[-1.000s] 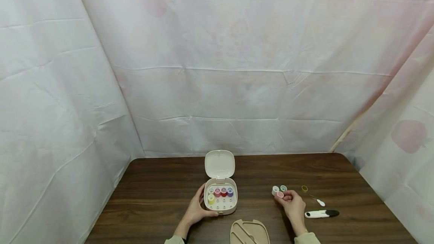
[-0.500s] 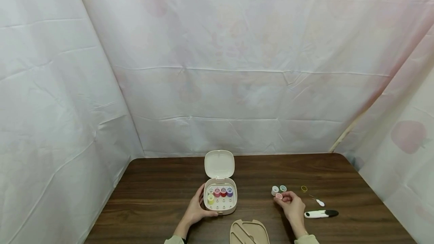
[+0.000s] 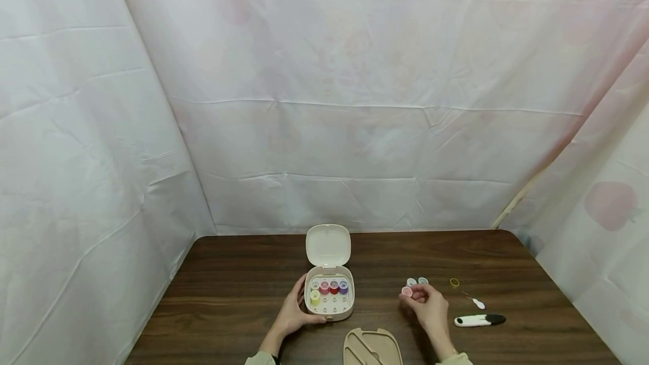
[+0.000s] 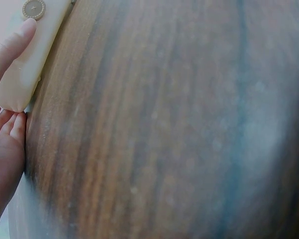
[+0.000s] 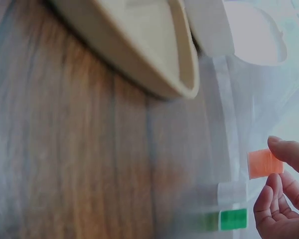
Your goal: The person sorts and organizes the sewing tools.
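An open sewing box [image 3: 350, 308] stands on the table, with several thread spools on its pegs: a yellow spool [image 3: 315, 297], a red spool [image 3: 334, 287] and a purple spool [image 3: 343, 286] among them. My left hand [image 3: 294, 314] holds the box, thumb at the round front button [image 4: 34, 9], fingers round its left side. To the right, my right hand [image 3: 432, 310] pinches an orange-pink thread spool [image 5: 263, 163] between thumb and fingertips, raised off the table in the right wrist view. Behind it stand a white spool [image 3: 411, 282] and a green spool [image 5: 233, 219].
A beige divided tray [image 3: 372, 348] lies at the front edge between the hands. On the right are a gold ring [image 3: 454, 283], a needle threader [image 3: 478, 302] and a white tool with a black end [image 3: 479, 320]. The box's lid [image 3: 328, 245] stands raised.
My right hand has moved left with the orange-pink spool, away from its earlier place beside the white and green spools. The left hand and the box stay put.
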Available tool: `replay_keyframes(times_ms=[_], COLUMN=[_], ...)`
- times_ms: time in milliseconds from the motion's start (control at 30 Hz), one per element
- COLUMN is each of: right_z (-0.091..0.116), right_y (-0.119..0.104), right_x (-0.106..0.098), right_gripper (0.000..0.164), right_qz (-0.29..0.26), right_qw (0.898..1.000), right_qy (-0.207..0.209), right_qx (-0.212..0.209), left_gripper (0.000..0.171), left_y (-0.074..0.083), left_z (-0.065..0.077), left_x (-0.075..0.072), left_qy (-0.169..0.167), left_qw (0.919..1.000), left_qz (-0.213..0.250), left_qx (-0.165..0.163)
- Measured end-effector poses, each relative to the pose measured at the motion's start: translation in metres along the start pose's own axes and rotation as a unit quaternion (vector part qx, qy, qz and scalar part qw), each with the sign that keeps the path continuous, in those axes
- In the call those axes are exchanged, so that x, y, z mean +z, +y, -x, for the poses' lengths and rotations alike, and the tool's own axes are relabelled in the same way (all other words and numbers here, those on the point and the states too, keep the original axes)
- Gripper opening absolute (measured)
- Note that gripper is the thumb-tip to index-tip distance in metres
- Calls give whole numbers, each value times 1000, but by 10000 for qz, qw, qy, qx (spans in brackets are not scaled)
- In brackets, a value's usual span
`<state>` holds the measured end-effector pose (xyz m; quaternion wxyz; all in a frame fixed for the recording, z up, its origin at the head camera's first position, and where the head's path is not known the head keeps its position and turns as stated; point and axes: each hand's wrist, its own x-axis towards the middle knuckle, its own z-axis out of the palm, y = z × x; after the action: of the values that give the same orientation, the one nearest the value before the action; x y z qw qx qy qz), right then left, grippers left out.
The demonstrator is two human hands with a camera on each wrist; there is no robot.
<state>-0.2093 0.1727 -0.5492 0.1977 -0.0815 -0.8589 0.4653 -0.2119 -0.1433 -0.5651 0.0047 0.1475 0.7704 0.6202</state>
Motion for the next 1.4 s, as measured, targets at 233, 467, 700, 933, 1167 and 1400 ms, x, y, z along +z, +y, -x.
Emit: replay_keyframes(times_ms=[233, 467, 700, 933, 1167, 1400], right_z=[4, 7, 10, 14, 17, 19], right_y=[-13, -24, -36, -48, -57, -65], right_x=[6, 13, 22, 29, 38, 48], right_gripper=[24, 24, 24, 24, 23, 22], right_qz=[-315, -387, -677, -1016, -1144, -1071], right_qw=[9989, 9975, 9949, 9904, 9857, 9830], right_qy=[-39, -212, -559, -885, -1164, -1412], right_qx=[-337, -545, -502, -321, -417, -487], left_gripper=[107, 108, 108, 108, 108, 108], left_y=[1, -1, 0, 2, 2, 3], left_z=[1, 0, 0, 0, 0, 0], left_x=[0, 0, 0, 1, 1, 2], left_qy=[-15, -24, -28, -18, -20, -19], left_qw=[10000, 10000, 9999, 10000, 9999, 10000], left_qz=[-6, -60, -58, -53, -58, -22], left_qx=[-55, -63, -80, -77, -80, -76])
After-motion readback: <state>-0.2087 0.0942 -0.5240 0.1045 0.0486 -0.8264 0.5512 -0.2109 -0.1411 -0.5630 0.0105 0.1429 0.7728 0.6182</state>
